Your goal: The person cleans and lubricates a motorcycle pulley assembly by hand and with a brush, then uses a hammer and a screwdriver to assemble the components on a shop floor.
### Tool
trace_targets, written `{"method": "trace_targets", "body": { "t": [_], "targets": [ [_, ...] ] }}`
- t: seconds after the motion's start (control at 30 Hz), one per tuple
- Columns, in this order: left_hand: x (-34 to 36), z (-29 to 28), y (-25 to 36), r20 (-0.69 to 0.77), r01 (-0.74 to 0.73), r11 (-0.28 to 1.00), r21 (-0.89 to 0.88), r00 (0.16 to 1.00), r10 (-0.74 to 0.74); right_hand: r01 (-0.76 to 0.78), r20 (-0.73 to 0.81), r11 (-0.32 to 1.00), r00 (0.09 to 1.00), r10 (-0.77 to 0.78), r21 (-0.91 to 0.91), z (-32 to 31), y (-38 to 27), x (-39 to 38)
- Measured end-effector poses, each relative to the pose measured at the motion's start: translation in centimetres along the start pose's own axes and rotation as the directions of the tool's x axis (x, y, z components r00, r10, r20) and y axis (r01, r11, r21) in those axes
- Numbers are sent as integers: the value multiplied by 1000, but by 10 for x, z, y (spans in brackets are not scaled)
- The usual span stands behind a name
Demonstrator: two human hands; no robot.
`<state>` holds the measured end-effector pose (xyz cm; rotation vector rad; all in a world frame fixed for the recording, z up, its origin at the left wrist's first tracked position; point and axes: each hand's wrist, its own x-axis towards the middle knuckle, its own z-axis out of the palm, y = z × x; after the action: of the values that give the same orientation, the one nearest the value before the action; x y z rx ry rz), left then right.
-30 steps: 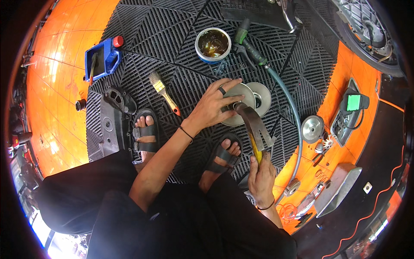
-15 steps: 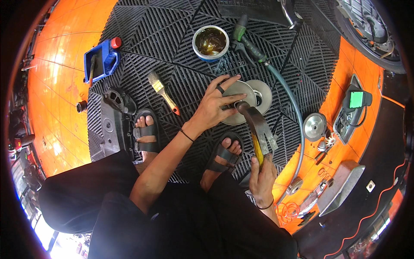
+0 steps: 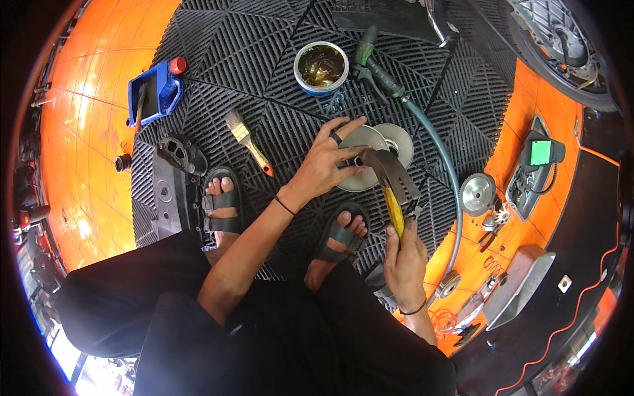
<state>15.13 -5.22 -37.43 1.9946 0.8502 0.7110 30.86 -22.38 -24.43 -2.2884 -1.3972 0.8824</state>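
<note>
My left hand grips a round grey metal disc, some fingers stretched over its face. Index finger and thumb close in near its middle, where the hammer head hides what lies between them. A second metal disc with a round central opening sits partly behind the first, to the right. My right hand is wrapped round the yellow handle of a claw hammer. The hammer's striking end is at the left fingertips over the disc; its claw points toward the lower right.
On the black ribbed mat are a tub of brown grease, a paintbrush, a green spray gun with hose and a black casing. A blue cut-open container is left. A toothed wheel and grey tray lie right.
The hammer's claw end and handle have shifted slightly as my right hand turned and moved a little to the right. My left hand stays on the disc.
</note>
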Motion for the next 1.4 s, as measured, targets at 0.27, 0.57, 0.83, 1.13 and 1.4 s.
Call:
{"method": "trace_targets", "body": {
  "t": [0.27,0.57,0.83,1.13,1.4],
  "targets": [
    [1,-3,0,-1,-65,998,-20,998,65,-3,-35,999,999,5,40,-4,2,0],
    [0,-9,9,93,-6,990,138,996,-7,-145,-117,964,978,174,222,2,16,-24],
    [0,-2,5,74,-37,979,201,997,22,-129,-47,978,989,138,165,-4,10,-32],
    [-2,-2,-3,73,-79,977,197,995,66,72,-11,997,997,-72,-10,-3,2,-18],
    [-1,5,9,48,-10,1000,-9,999,11,12,-208,987,978,22,160,-2,3,-15]
  ]
}}
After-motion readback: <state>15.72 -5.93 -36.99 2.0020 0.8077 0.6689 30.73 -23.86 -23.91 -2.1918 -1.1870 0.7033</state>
